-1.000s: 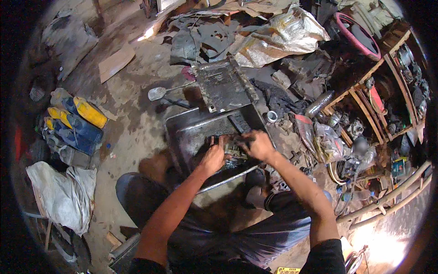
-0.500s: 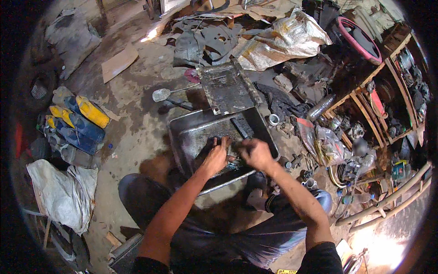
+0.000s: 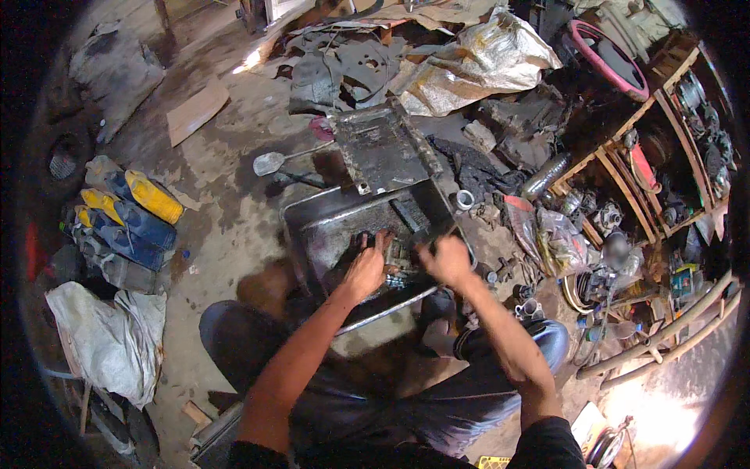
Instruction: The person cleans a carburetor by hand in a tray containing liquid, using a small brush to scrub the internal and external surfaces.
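Observation:
Between my knees on the floor is a dark metal tray (image 3: 312,242) with raised sides. Inside it, a greasy ribbed metal part (image 3: 401,258) lies between my hands; its exact kind is unclear. My left hand (image 3: 367,272) grips the part's left side, fingers bent over it. My right hand (image 3: 448,262) is closed in a fist at the part's right side, near the tray's right wall; whatever it holds is hidden. Beyond the hands, a dark oblong block (image 3: 408,215) rests in the tray. A grimy flat metal panel (image 3: 383,148) leans at the tray's far edge.
Left of the panel lies a flat-headed scoop (image 3: 269,163). Yellow-and-blue boots (image 3: 137,215) and a white sack (image 3: 113,336) are at the left. Small metal parts (image 3: 530,309) and plastic bags (image 3: 551,238) lie right of the tray, before a wooden rack (image 3: 617,172).
My right hand has shifted slightly right and down, away from the metal part, uncovering more of it. My left hand stays on the part. The whole view has shifted a little.

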The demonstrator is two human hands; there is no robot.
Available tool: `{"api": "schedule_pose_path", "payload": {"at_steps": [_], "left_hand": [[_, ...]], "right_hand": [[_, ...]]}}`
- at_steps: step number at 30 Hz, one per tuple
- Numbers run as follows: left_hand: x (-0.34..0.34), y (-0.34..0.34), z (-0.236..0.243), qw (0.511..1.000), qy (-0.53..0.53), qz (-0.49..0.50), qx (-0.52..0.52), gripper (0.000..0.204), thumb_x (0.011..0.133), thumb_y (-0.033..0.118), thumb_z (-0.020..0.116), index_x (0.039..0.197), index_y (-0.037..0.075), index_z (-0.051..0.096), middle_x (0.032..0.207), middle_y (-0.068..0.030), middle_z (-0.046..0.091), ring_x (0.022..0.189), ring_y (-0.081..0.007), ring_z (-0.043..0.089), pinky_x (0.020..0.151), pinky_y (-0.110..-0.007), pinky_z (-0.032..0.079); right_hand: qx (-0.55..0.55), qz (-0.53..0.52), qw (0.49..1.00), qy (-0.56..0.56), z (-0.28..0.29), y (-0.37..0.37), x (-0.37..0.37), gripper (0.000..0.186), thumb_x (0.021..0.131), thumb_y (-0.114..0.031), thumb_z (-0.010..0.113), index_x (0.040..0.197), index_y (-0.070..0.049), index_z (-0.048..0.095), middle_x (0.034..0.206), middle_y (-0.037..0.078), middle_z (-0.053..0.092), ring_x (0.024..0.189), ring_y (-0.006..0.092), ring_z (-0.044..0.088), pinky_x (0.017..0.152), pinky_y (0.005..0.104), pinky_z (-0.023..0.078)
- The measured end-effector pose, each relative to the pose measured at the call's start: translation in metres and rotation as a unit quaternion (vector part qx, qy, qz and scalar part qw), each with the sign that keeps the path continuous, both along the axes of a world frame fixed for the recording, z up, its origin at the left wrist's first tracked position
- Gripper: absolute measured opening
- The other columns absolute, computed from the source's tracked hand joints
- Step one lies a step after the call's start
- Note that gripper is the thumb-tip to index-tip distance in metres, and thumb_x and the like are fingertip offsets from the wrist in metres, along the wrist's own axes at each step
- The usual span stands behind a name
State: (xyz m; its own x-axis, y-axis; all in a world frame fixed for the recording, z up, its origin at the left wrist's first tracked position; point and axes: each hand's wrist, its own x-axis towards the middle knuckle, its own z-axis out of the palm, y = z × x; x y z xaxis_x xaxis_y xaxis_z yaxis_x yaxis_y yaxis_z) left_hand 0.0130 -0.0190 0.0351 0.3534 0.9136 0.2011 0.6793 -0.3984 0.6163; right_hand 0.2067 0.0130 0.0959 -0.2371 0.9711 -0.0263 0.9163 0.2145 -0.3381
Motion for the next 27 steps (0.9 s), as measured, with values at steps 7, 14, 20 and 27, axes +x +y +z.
{"api": "schedule_pose_path", "payload": {"at_steps": [7, 14, 20, 27], "left_hand": [[0.006, 0.005, -0.004, 0.998, 0.007, 0.000, -0.064, 0.074, 0.073, 0.006, 0.068, 0.130, -0.006, 0.023, 0.107, -0.0274, 0.053, 0.101, -0.0433, 0.052, 0.109, -0.053, 0.017], [0.005, 0.000, 0.004, 0.997, -0.026, 0.001, -0.066, 0.073, 0.072, 0.000, 0.063, 0.134, -0.008, 0.023, 0.129, -0.0287, 0.040, 0.116, -0.0439, 0.043, 0.110, -0.051, 0.016], [0.007, 0.000, 0.007, 0.992, 0.014, 0.015, -0.126, 0.072, 0.072, 0.002, 0.064, 0.131, -0.012, 0.026, 0.128, -0.0305, 0.039, 0.113, -0.0436, 0.045, 0.109, -0.048, 0.020], [0.004, 0.002, 0.013, 0.991, -0.006, 0.010, -0.135, 0.075, 0.071, 0.009, 0.069, 0.131, -0.009, 0.028, 0.126, -0.0282, 0.044, 0.113, -0.0417, 0.046, 0.109, -0.048, 0.022]], "right_hand": [[0.005, 0.029, 0.999, 0.012, -0.007, 0.011, 0.003, 0.036, 0.075, -0.035, 0.065, 0.076, 0.001, 0.066, 0.071, 0.024, 0.063, 0.067, 0.0386, 0.062, 0.067, 0.0458, 0.051], [-0.004, 0.172, 0.983, -0.063, 0.006, 0.025, 0.009, 0.035, 0.076, -0.035, 0.064, 0.075, 0.000, 0.065, 0.074, 0.021, 0.063, 0.072, 0.0373, 0.063, 0.068, 0.0453, 0.051], [-0.094, 0.237, 0.965, -0.059, 0.006, 0.025, 0.003, 0.041, 0.075, -0.038, 0.063, 0.084, 0.002, 0.063, 0.082, 0.023, 0.063, 0.082, 0.0386, 0.062, 0.075, 0.0463, 0.050], [-0.090, 0.273, 0.952, -0.103, 0.022, 0.007, -0.010, 0.039, 0.074, -0.039, 0.062, 0.078, 0.000, 0.066, 0.079, 0.022, 0.064, 0.078, 0.0357, 0.064, 0.074, 0.0428, 0.051]]}}
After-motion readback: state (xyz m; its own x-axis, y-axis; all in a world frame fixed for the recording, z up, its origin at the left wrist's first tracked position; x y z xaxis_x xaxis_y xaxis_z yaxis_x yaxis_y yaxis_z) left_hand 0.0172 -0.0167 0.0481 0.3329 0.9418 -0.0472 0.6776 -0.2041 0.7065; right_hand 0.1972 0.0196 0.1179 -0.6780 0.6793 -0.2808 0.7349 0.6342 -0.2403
